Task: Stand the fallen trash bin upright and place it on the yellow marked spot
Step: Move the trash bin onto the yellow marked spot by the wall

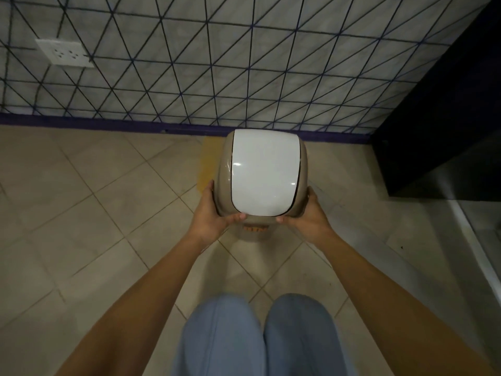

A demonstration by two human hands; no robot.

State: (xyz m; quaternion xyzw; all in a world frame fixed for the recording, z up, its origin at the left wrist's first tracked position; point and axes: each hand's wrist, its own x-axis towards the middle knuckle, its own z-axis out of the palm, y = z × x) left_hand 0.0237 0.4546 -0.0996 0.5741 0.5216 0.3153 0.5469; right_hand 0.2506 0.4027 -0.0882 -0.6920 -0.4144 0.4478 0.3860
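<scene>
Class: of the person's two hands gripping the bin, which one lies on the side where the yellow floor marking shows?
The left hand; the yellow floor marking peeks out beside the beige, white-lidded trash bin there, unlike by the right hand.

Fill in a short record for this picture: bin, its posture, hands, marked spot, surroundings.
bin: beige plastic trash bin with a white swing lid
posture: upright, lid facing up; whether it rests on the floor cannot be told
left hand: grips the bin's left side
right hand: grips the bin's right side
marked spot: yellow floor patch, showing at the bin's left, partly hidden
surroundings: tiled wall, white socket
</scene>
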